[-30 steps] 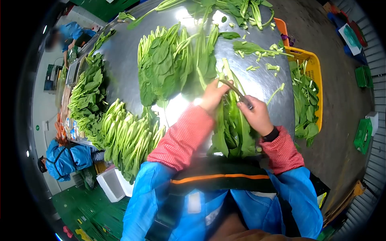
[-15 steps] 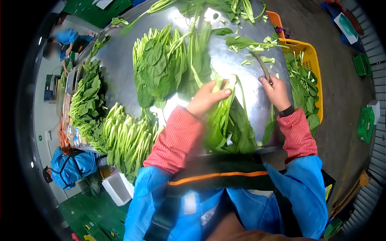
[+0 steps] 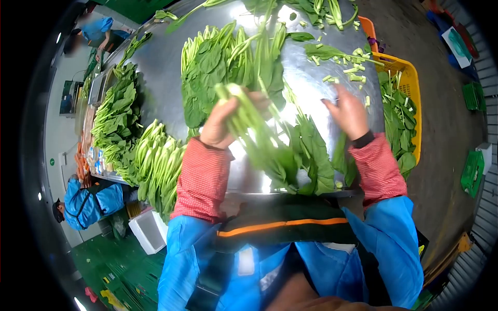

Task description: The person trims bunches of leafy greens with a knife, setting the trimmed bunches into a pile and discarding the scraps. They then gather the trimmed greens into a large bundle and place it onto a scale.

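The left hand grips a bunch of long-stemmed leafy greens, held just above the round shiny steel table with the stems pointing far-left. The right hand hovers curled just right of it; I cannot tell whether it holds anything. Much looks done: neat stacks of greens lie at the left, cut stem stubs at the far right, and scrap leaves in the yellow plastic crate. The loose greens at the far edge seem still unhandled.

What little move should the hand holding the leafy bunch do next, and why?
Probably lay the bunch on the heap of greens just beyond it: the left hand grips it lifted off the steel table, while the right hand is off it.
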`<action>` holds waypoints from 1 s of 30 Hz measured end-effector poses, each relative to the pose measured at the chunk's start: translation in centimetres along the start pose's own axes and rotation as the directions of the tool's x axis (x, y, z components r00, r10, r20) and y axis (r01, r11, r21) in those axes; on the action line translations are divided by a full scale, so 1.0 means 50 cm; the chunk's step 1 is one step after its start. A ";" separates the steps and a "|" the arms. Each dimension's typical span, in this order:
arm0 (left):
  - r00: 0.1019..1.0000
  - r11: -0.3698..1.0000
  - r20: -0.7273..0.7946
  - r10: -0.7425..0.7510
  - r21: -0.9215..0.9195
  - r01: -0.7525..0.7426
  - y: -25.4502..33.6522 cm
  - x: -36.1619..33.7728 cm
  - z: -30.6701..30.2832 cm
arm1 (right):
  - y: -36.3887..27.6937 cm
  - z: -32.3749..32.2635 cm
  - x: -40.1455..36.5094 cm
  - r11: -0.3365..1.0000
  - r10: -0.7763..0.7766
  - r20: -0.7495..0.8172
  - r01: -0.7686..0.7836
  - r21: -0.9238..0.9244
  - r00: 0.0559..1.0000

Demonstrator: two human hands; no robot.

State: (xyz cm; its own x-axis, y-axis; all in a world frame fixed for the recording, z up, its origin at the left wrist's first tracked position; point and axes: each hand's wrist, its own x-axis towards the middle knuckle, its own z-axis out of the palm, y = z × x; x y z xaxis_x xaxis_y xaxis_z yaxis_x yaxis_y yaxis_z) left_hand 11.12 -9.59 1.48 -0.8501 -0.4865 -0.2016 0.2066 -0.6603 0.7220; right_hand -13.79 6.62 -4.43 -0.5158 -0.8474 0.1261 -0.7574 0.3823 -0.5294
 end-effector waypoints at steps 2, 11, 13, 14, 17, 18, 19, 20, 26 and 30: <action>0.992 0.994 -0.074 0.098 -0.030 -0.101 0.023 -0.019 -0.031 | -0.022 0.091 0.002 0.962 -0.134 0.068 0.113 0.250 0.989; 0.838 0.895 -0.541 0.064 0.402 0.191 -0.042 -0.039 -0.106 | -0.086 0.278 0.004 0.900 0.007 0.218 -0.101 0.424 0.976; 0.863 0.897 -0.497 0.084 0.416 0.152 -0.069 -0.025 -0.090 | -0.109 0.214 -0.002 0.854 0.004 0.199 -0.107 0.508 0.980; 0.877 0.901 -0.476 0.069 0.406 0.150 -0.082 -0.017 -0.079 | -0.127 0.183 -0.008 0.847 -0.004 0.216 -0.112 0.520 0.976; 0.899 0.882 -0.432 0.073 0.448 0.144 -0.103 0.010 -0.022 | -0.148 0.139 -0.031 0.816 -0.054 0.262 -0.109 0.567 0.964; 0.913 0.874 -0.403 0.062 0.463 0.145 -0.101 0.016 -0.019 | -0.146 0.128 -0.036 0.782 -0.056 0.257 -0.117 0.612 0.965; 0.927 0.866 -0.373 0.049 0.479 0.147 -0.099 0.024 -0.017 | -0.141 0.111 -0.041 0.745 -0.058 0.251 -0.126 0.656 0.966; 0.939 0.856 -0.341 0.036 0.496 0.147 -0.097 0.030 -0.013 | -0.137 0.089 -0.042 0.704 -0.059 0.242 -0.132 0.698 0.968; 0.977 0.803 -0.203 -0.069 0.570 0.175 -0.090 0.044 0.033 | -0.079 0.003 -0.008 0.933 -0.344 -0.105 0.352 0.074 0.933; 0.976 0.788 -0.188 -0.110 0.582 0.201 -0.086 0.042 0.039 | 0.017 0.038 -0.008 0.984 -0.175 -0.023 0.175 0.024 0.984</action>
State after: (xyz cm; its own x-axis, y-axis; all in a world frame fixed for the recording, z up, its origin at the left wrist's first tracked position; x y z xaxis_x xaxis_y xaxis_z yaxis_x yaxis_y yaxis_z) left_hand 7.48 -6.65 -0.76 -0.7617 -0.5092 -0.4007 -0.2901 -0.2851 0.9136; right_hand -13.46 6.60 -6.51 -0.3848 -0.8923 0.2360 -0.8261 0.2189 -0.5193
